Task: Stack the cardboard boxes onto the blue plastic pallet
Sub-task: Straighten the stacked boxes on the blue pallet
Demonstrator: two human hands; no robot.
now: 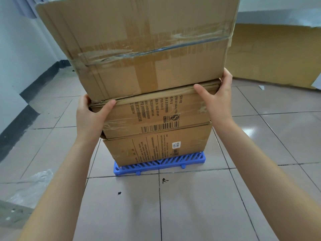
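Three cardboard boxes stand stacked on the blue plastic pallet (156, 165) on the tiled floor. The bottom box (156, 146) rests on the pallet. The middle box (156, 115) bears printed text and a barcode. The large taped top box (139, 46) overhangs the stack. My left hand (90, 115) grips the middle box's upper left corner, thumb on its front face. My right hand (218, 98) grips its upper right corner, fingers around the side beneath the top box.
A big flattened cardboard sheet (274, 54) leans against the wall at the back right. Crumpled clear plastic film (31, 185) lies on the floor at the left. A white wall with a dark skirting runs along the left.
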